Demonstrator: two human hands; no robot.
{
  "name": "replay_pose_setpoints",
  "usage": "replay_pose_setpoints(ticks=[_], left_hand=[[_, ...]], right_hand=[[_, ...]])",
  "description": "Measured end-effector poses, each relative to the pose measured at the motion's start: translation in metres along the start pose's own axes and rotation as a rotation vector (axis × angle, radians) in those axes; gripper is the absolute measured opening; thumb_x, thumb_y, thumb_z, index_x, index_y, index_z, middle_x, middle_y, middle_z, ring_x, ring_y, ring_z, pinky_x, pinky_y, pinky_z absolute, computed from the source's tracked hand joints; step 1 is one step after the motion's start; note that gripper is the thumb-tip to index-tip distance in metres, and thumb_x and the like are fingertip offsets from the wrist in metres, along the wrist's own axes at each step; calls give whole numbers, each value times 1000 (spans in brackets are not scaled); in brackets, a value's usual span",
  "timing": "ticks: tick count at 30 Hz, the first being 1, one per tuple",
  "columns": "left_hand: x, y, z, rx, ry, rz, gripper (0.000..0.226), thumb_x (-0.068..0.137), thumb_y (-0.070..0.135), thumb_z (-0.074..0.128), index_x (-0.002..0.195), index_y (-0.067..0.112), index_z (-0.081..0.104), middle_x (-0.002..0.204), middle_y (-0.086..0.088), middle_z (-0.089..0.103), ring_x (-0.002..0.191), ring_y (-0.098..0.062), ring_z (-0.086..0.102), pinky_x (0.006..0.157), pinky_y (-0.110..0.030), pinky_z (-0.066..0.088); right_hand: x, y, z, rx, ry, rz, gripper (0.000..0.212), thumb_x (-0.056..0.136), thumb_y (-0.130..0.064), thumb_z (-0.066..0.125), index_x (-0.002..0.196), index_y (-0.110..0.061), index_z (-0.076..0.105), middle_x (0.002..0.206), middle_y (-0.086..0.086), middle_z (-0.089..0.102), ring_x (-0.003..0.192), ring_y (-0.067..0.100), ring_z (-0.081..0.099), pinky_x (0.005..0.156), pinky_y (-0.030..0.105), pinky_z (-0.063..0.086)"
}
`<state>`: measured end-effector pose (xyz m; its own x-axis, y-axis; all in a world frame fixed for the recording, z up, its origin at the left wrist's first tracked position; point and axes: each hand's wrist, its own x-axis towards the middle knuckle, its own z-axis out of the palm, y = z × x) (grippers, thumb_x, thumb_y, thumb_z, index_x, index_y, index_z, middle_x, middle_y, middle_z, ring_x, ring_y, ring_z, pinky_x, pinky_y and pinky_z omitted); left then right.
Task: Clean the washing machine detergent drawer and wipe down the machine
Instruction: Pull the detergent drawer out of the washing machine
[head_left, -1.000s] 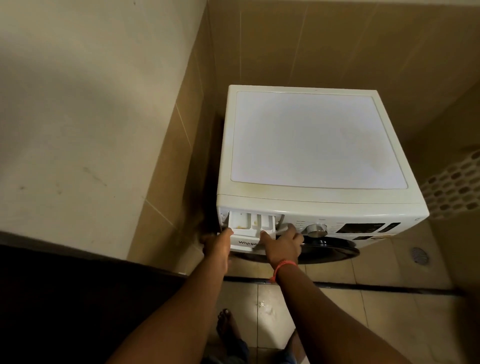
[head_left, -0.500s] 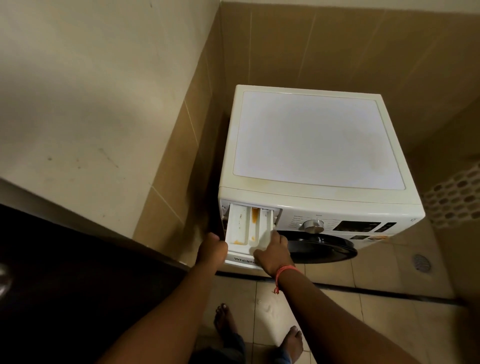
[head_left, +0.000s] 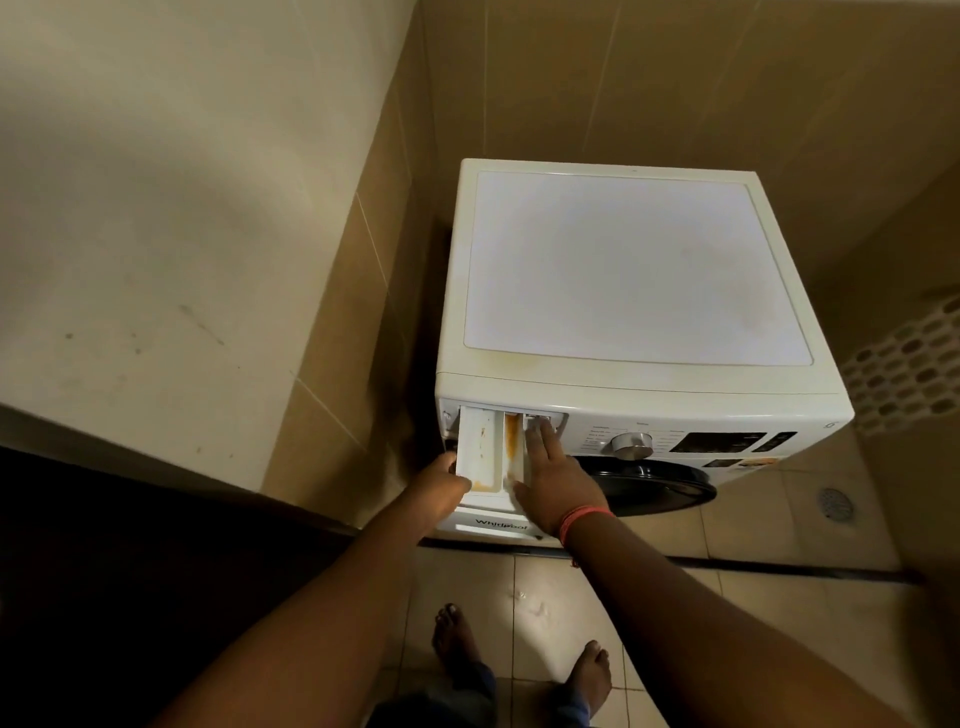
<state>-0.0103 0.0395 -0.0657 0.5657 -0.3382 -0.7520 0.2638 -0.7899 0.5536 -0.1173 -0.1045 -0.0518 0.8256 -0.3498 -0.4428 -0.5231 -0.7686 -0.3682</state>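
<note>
A white front-loading washing machine (head_left: 634, 270) stands in a tiled corner. Its detergent drawer (head_left: 480, 452) is pulled far out at the front left, with orange-brown residue in the middle compartment. My left hand (head_left: 441, 483) grips the drawer's left front corner. My right hand (head_left: 550, 478) lies over the drawer's right compartment with its fingers stretched flat toward the back of it. A red band circles my right wrist.
The control knob (head_left: 631, 446) and dark display (head_left: 719, 442) sit right of the drawer, above the black door (head_left: 660, 486). A wall is close on the left. A floor drain (head_left: 835, 503) lies at the right. My bare feet (head_left: 457, 642) stand on the tiled floor.
The drawer has slid further out of the machine. My right hand moved from the drawer's front edge to lie flat inside its right compartment. My left hand stayed on the left corner.
</note>
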Motion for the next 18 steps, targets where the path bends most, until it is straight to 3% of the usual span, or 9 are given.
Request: replay_pose_setpoints(ticks=[2,6,12,15,18], left_hand=[[4,-2,1,12,-5,27,59,96,16,52,151,25,31,142,-5,52,98,-16,57,65,-21,43],[11,-5,3,50,-23,67,58,94,10,53,149,21,36,139,-7,55,113,-26,59,88,-30,47],[18,-4,1,55,-43,70,59,92,5,48,147,21,37,128,-8,59,105,-32,61,80,-36,49],[19,-4,3,59,-33,78,58,92,4,46,148,21,35,131,-9,57,113,-35,58,92,-41,50],[18,-5,3,51,-43,93,59,95,5,45,150,21,32,138,-8,53,114,-33,58,86,-36,49]], right_hand=[[12,-2,-2,-41,-50,-35,80,94,-40,47,153,-23,-4,162,3,-9,131,37,44,103,48,43],[34,-6,-3,-16,-116,3,84,91,-36,55,152,-24,-1,161,6,-5,130,38,46,102,49,44],[47,-6,-5,-71,-95,0,73,87,-44,56,144,-20,19,151,8,22,120,35,53,94,45,49],[56,-5,-8,-138,-149,17,76,84,-53,57,143,-19,24,150,8,25,124,34,50,96,46,47],[57,-5,-5,-167,-156,14,82,81,-55,58,146,-19,22,152,9,20,126,36,48,98,47,47]])
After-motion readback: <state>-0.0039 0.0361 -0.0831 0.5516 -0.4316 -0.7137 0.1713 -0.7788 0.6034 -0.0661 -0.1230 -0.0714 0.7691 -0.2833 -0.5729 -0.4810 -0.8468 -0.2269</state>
